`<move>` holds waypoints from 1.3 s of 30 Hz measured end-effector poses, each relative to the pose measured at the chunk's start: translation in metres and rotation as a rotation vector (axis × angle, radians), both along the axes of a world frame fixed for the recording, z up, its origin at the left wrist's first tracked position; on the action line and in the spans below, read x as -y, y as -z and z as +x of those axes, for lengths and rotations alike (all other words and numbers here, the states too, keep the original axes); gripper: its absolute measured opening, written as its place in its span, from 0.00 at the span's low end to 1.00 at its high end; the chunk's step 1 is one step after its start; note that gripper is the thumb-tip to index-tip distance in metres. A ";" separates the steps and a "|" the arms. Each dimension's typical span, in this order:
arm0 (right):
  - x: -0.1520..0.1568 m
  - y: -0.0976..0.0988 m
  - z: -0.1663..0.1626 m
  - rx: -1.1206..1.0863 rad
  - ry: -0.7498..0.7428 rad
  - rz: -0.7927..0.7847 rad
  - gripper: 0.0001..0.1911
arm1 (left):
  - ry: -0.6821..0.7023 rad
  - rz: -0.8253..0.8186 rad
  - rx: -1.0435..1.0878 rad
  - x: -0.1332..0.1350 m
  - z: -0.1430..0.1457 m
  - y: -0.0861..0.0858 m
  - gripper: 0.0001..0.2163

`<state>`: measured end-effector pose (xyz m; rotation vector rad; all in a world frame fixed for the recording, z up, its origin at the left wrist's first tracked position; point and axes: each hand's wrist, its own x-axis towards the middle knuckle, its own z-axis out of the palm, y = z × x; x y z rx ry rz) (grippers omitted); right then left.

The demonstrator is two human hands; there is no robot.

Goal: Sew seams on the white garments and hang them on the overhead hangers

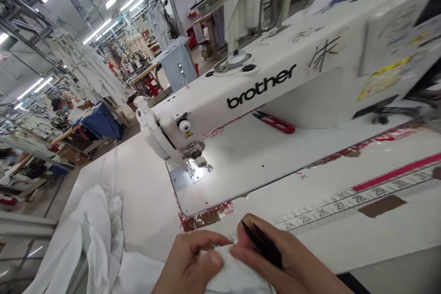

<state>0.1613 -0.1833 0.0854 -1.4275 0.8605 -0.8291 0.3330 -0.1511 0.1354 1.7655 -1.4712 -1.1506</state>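
My left hand [193, 259] pinches the edge of a white cloth [232, 271] between thumb and fingers, low in the head view. Close beside it, my right hand [292, 259] is closed, its fingertips at the same cloth edge. A pair of black thread snips [264, 244] lies in the right hand, blades pointing up and left. More white fabric [98, 234] is bunched on the table to the left. The sewing machine's needle and presser foot [198, 167] stand beyond my hands, apart from the cloth.
A white Brother sewing machine [262, 82] spans the table [144, 202]. Red-handled snips [275, 122] lie on its bed beneath the arm. A printed ruler [339, 206] runs along the tabletop at right. Behind at left, a person [77, 108] sits among other workstations and hanging garments.
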 end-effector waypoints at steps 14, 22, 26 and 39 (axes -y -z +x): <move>0.089 0.013 0.022 -0.545 0.048 -1.227 0.19 | -0.019 -0.188 0.320 0.091 0.016 0.020 0.12; 0.078 0.021 0.001 -0.698 0.087 -1.488 0.30 | -0.076 -0.117 0.219 0.103 0.026 0.024 0.11; 0.089 0.018 0.006 -0.616 0.048 -1.408 0.30 | -0.046 -0.130 0.270 0.108 0.025 0.021 0.10; 0.115 0.028 0.007 -0.602 -0.121 -1.227 0.25 | -0.071 -0.151 0.350 0.126 0.030 0.023 0.07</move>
